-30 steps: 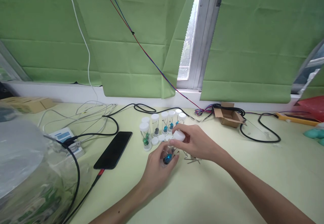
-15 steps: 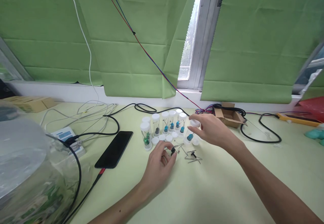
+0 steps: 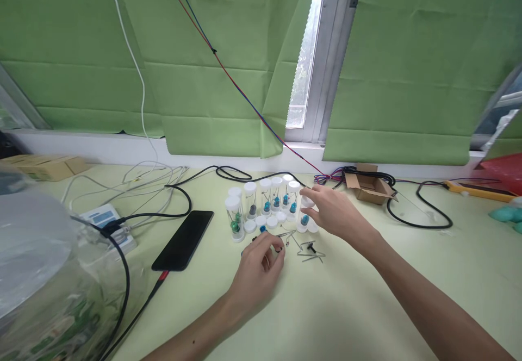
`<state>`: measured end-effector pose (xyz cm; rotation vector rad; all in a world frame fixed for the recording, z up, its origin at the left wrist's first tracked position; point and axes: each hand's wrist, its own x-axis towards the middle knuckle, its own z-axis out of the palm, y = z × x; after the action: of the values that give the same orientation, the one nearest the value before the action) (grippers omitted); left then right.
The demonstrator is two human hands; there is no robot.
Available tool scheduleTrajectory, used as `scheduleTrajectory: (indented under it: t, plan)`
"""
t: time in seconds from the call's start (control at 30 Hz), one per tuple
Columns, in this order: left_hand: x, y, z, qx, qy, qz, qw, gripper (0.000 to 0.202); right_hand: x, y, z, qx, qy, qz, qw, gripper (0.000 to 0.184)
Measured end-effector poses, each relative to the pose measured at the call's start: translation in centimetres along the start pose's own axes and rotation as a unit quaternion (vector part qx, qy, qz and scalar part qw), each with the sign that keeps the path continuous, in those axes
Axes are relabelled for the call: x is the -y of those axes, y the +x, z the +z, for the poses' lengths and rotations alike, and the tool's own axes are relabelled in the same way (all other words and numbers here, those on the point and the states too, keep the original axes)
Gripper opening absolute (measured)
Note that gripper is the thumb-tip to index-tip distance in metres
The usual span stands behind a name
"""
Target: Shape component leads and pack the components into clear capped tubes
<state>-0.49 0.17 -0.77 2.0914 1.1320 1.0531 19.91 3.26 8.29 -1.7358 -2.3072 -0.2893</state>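
My right hand (image 3: 332, 211) has its fingers and thumb closed around the white-capped top of a clear tube (image 3: 302, 226). A blue piece (image 3: 304, 219) with thin metal pins shows inside that tube. My left hand (image 3: 261, 260) is low over the table, thumb and fingers curled together on a small black part (image 3: 279, 249), mostly hidden by the fingertips. Just behind its knuckles a blue piece (image 3: 263, 229) peeks out. Several loose metal pins (image 3: 312, 256) lie to its right, a black piece (image 3: 311, 247) among them.
Several capped clear tubes (image 3: 250, 200) stand behind my hands, with loose white caps (image 3: 261, 221) in front. A black phone (image 3: 183, 240) lies left, near cables and a large clear container (image 3: 36, 274). A small open cardboard box (image 3: 369, 187) sits at the back right.
My right hand has shifted slightly left, and the tube in it leans less. My left fingers now cover more of the black part, and a blue piece shows behind that hand.
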Motion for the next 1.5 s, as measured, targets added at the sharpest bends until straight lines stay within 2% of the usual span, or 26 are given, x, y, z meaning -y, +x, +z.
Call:
scheduleTrajectory:
  t: [0.4, 0.73, 1.2, 1.3, 1.4, 1.5]
  plan:
    - [0.1, 0.0, 0.1, 0.006, 0.01, 0.012, 1.0, 0.012, -0.4, 0.3, 0.9, -0.037, 0.002, -0.012, 0.999, 0.028]
    - [0.0, -0.2, 0.0, 0.015, 0.015, 0.013, 1.0, 0.013, -0.2, 0.4, 0.6, -0.051, 0.01, 0.004, 0.999, 0.021]
    - [0.1, -0.3, 0.1, 0.025, 0.013, 0.017, 0.999, 0.014, -0.4, 0.2, 0.1, -0.068, 0.014, 0.014, 0.997, 0.022]
    - [0.1, -0.4, 0.2, 0.05, 0.021, 0.022, 0.998, 0.015, -0.4, 0.1, -0.4, -0.088, 0.031, 0.013, 0.996, 0.021]
    - [0.0, -0.6, 0.3, 0.11, 0.052, 0.044, 0.992, 0.02, -0.1, -0.3, -0.9, -0.109, 0.066, 0.001, 0.992, 0.021]
    - [-0.1, -0.9, 0.5, 0.162, 0.085, 0.084, 0.979, 0.031, 0.4, -0.7, -1.3, -0.104, 0.104, -0.018, 0.989, 0.021]
